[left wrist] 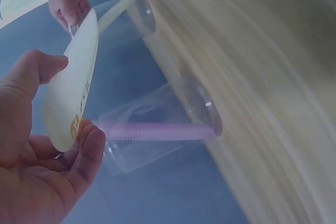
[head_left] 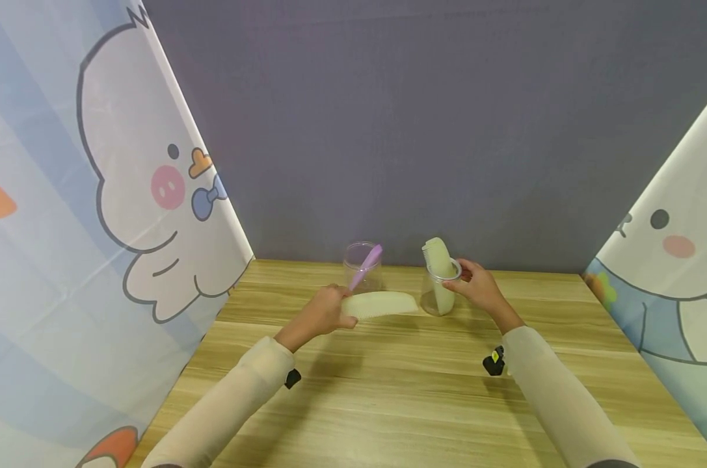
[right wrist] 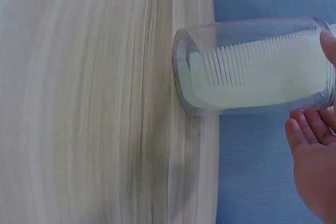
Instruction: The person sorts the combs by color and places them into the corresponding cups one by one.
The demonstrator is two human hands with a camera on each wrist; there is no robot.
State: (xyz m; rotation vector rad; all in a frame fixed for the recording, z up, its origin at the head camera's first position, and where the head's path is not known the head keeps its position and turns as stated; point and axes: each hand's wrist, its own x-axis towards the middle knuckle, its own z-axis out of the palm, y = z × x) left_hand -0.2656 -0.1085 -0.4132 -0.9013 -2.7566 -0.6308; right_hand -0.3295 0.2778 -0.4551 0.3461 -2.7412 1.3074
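My left hand (head_left: 328, 310) pinches a pale green comb (head_left: 382, 304) at one end, thumb on one side and fingertips on the other. The comb is held level above the table, teeth down, its free end pointing at the right cup. My right hand (head_left: 475, 286) grips the rim of that clear plastic cup (right wrist: 247, 29), which stands upright on the table. A second pale green comb (right wrist: 262, 87) leans inside it, its upper end above the rim. Behind the left hand, a purple comb (left wrist: 163, 131) slants inside another clear cup (head_left: 360, 260).
The wood-grain table (head_left: 388, 403) meets a dark grey panel (head_left: 423, 130) just behind the cups. Cartoon-printed curtains, one on the left (head_left: 49, 273) and one on the right (head_left: 681, 299), border the table's sides.
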